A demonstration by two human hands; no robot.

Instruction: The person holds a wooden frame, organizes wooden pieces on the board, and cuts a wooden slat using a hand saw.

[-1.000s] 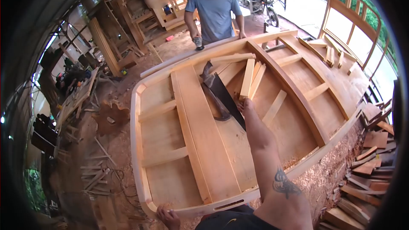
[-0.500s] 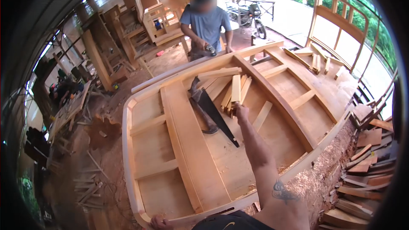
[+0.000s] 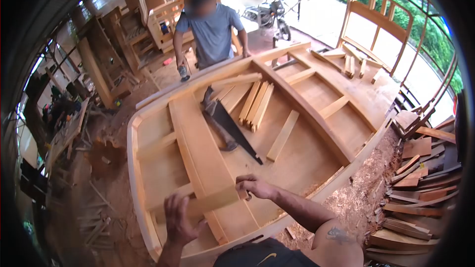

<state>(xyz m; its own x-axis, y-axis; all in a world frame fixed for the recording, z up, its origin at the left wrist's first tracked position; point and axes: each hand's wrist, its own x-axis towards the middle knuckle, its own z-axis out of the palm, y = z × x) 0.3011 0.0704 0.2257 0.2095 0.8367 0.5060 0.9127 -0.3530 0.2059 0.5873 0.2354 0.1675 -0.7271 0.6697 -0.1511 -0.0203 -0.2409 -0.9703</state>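
My right hand [image 3: 255,188] grips the right end of a short pale wood piece [image 3: 215,202], which is blurred and lies crosswise above the frame's broad plank [image 3: 198,153]. Near the other end of that piece, my left hand [image 3: 180,220] is raised with fingers apart. Both hands are over the near part of a large wooden panel frame [image 3: 316,202]. Farther in, a handsaw [image 3: 235,128] rests on the panel beside a dark curved tool [image 3: 217,123]. Several cut wood pieces [image 3: 257,104] lie right of the saw, and a single strip [image 3: 283,136] lies apart from them.
Across the frame a person [image 3: 210,34] in a blue shirt holds a power tool [image 3: 183,73] at the far edge. Scrap wood [image 3: 410,217] is piled at the right. A tall wooden frame [image 3: 378,20] and a motorcycle [image 3: 277,17] stand behind.
My right hand has come back from the cut pieces with one of them. My left hand has risen from the near rim. The person opposite has moved the power tool leftward.
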